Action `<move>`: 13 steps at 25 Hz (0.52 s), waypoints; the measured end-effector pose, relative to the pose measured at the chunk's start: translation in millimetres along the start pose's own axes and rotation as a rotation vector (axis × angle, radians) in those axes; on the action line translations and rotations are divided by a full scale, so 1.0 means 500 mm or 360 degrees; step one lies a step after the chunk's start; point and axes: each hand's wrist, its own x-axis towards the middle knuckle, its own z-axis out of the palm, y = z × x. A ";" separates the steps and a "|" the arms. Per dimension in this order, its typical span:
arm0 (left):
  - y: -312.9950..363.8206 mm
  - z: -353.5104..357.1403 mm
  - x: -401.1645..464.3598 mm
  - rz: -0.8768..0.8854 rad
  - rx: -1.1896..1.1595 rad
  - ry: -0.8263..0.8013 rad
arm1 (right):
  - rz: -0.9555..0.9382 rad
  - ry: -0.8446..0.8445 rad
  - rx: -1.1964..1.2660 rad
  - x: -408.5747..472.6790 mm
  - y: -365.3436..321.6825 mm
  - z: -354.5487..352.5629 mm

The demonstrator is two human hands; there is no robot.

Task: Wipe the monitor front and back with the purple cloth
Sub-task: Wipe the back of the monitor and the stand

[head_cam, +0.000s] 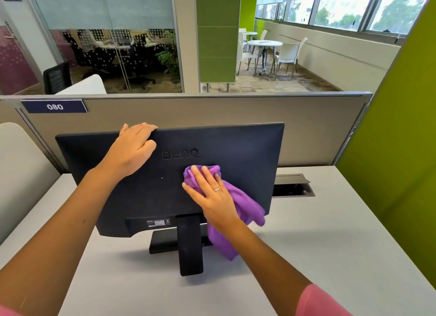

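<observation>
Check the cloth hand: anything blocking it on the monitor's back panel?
Nothing visible between them: the right hand already presses the purple cloth flat on the monitor back. Just below, the stand neck joins the panel. The left hand grips the top edge.

sleeves (316, 301): pink, short | right hand (212, 197): ring (217, 189) | forearms bare

The monitor (236, 150) stood on the desk (306, 233) with its back toward the person, the left hand (134, 148) gripping its top edge, up-left of the right hand (210, 195) pressing the cloth (245, 204) against the rear panel.
</observation>
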 end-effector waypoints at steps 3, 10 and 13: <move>-0.006 0.003 0.013 0.0000 -0.0014 -0.0019 | 0.0312 0.0061 0.0029 -0.046 0.048 0.000; -0.021 0.010 0.027 0.0015 -0.0059 -0.0018 | 0.1622 0.0449 0.0519 -0.019 0.189 -0.036; -0.021 0.010 0.030 0.0009 -0.0064 -0.0022 | 0.1898 0.0769 0.0676 0.031 0.216 -0.057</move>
